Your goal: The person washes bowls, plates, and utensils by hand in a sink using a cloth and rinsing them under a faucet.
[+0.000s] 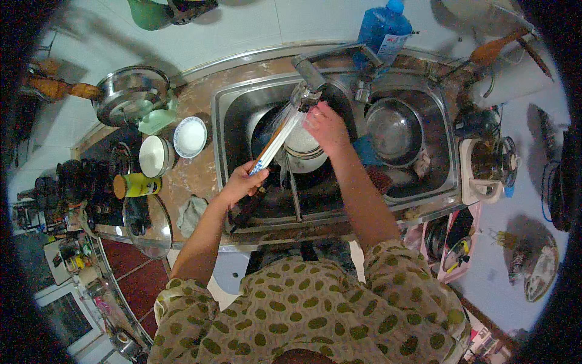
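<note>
My left hand (245, 184) is closed around the lower ends of a bundle of chopsticks (279, 143), some white with blue-patterned ends and one brown. Their upper ends point up under the faucet head (304, 96), where water runs over them. Close by on the right is my right hand (323, 125), blurred, at the stream with its fingers spread; it does not appear to hold anything. Below both hands, stacked bowls (308, 164) stand in the left basin of the steel double sink (219, 136).
A steel bowl (394, 132) sits in the right basin. Left of the sink are white bowls (154, 157), a patterned bowl (190, 136), a grey cloth (192, 216), a glass lid (148, 227) and a steel pot (132, 95). A blue bottle (384, 34) stands behind the faucet.
</note>
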